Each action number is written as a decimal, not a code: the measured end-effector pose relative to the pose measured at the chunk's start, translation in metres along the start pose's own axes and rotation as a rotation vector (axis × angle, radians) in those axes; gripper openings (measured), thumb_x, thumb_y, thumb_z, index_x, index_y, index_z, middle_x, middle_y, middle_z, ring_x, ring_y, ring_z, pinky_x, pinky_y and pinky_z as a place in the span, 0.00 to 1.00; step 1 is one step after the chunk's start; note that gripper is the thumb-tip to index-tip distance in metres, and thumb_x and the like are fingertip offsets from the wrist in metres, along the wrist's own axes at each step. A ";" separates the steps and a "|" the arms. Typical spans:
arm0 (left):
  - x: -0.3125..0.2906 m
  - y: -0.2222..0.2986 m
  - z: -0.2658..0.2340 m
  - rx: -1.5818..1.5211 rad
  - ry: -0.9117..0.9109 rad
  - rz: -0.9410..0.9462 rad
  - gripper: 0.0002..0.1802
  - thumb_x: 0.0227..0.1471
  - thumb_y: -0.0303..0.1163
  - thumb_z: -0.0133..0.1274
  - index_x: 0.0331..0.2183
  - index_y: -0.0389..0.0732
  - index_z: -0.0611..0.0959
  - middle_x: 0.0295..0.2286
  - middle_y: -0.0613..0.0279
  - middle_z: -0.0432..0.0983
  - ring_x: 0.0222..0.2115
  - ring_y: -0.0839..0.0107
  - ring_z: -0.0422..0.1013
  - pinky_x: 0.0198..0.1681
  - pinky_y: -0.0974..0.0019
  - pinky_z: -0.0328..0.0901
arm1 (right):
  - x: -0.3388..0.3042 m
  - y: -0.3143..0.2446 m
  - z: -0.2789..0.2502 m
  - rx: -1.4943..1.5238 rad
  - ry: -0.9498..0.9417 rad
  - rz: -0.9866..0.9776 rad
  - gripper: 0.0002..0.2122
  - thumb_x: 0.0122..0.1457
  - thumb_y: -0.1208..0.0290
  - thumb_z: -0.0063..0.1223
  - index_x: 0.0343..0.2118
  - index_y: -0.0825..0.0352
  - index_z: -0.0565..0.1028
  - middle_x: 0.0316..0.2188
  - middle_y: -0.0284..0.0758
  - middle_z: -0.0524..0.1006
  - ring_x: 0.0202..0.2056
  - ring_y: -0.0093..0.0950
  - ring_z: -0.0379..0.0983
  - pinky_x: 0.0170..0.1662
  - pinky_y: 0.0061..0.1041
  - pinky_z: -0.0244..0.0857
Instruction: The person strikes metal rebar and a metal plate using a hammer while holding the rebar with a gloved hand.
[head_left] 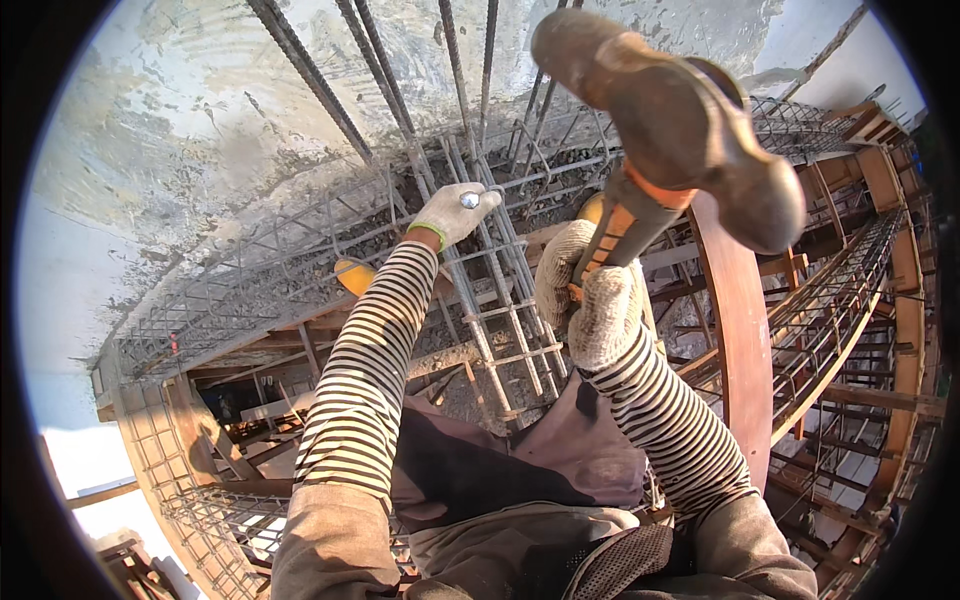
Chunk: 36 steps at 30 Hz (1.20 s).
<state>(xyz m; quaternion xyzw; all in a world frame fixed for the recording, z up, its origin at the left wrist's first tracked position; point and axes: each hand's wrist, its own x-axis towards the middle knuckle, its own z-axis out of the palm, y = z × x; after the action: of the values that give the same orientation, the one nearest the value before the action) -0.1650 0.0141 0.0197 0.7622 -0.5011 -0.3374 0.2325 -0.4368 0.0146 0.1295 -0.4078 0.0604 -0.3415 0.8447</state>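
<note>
My right hand, in a knitted white glove, is closed round the black-and-orange handle of a hammer. The hammer is raised, and its large, worn brown metal head is close to the camera, up and to the right of the hand. My left hand, gloved in white with a green cuff edge, is closed round a metal rod. Only the rod's shiny round end shows above the fist; its lower part is hidden. The left fist is over a bundle of steel reinforcing bars, beside the rough concrete wall.
Upright rebars rise along the wall. A rebar cage runs along its foot. Yellow boot toes show beside the bars. Right of me stand a brown board and a curved timber formwork with more cages. Gaps open between the timbers below.
</note>
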 end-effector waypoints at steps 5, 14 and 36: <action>0.022 -0.026 0.021 -0.125 0.145 0.085 0.13 0.60 0.39 0.58 0.39 0.39 0.82 0.34 0.63 0.79 0.37 0.69 0.73 0.45 0.62 0.67 | 0.010 0.017 -0.038 -0.924 0.133 0.682 0.35 0.68 0.36 0.40 0.37 0.73 0.80 0.25 0.34 0.76 0.31 0.26 0.70 0.41 0.31 0.68; 0.016 -0.017 0.019 0.016 0.100 0.075 0.25 0.62 0.52 0.49 0.37 0.36 0.82 0.33 0.46 0.79 0.38 0.49 0.75 0.46 0.53 0.67 | 0.000 -0.004 -0.005 -0.552 0.028 0.123 0.25 0.69 0.46 0.48 0.35 0.70 0.77 0.22 0.26 0.71 0.25 0.16 0.66 0.28 0.20 0.61; -0.018 -0.053 0.053 -0.984 0.845 0.474 0.29 0.67 0.51 0.51 0.24 0.36 0.77 0.18 0.69 0.68 0.19 0.78 0.62 0.24 0.66 0.58 | -0.183 0.010 -0.110 -0.460 0.881 0.734 0.21 0.70 0.48 0.50 0.26 0.61 0.69 0.13 0.25 0.65 0.10 0.19 0.60 0.13 0.20 0.59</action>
<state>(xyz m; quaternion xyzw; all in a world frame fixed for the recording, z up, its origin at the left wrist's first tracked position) -0.1771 0.0503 -0.0472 0.5038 -0.3092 -0.1395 0.7944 -0.6122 0.0627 0.0173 -0.3528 0.6122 -0.1433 0.6930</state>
